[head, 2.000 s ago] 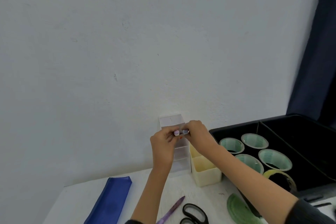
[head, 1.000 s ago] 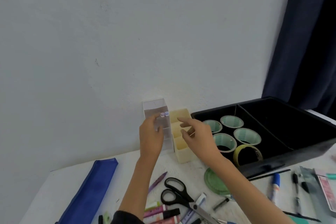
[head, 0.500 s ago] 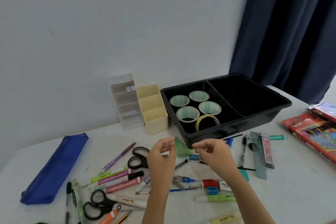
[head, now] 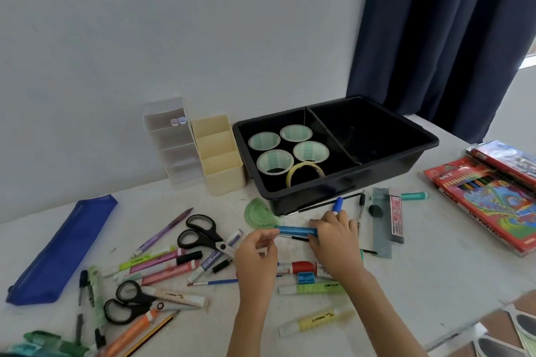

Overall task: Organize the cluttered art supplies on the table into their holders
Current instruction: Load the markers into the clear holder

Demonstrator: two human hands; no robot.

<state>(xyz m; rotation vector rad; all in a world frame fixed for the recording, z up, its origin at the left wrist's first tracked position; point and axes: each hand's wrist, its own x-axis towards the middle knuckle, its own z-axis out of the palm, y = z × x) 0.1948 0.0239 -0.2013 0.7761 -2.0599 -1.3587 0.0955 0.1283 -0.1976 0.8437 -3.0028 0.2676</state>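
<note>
Both hands are low over the white table [head: 441, 269], in front of the black tray [head: 345, 187]. The right hand [head: 333, 240] has its fingers curled over the right end of one blue marker [head: 294, 231], which lies level and crosswise between the two hands. The left hand [head: 256, 252] has its fingers curled too, with the tips at the marker's left end. Whether they actually grip it cannot be told.

Three holders stand at the wall. One is a clear stepped holder [head: 174, 151] with two small purple-capped things [head: 177, 121] in its top compartment. Touching its right side is a cream holder [head: 219, 171] with three compartments. The third is the black tray, split into two compartments. Its left compartment holds five tape rolls: four pale green ones [head: 274, 162] and one yellowish one [head: 304, 172] tilted against the front wall.

Loose on the table are two pairs of black-handled scissors, one [head: 200, 233] near the middle and one [head: 127, 303] towards the front left. Also there are:
- one blue pencil case [head: 62, 249] at far left
- one green protractor [head: 258, 214] just beside the tray's front corner
- one purple pen [head: 165, 232]
- one yellow highlighter [head: 314, 320]
- one green highlighter [head: 314, 288]
- one small blue sharpener [head: 306, 277]
- one grey ruler [head: 381, 229] to the right of the hands

Boxes of coloured pencils [head: 487, 197] are stacked at far right.
</note>
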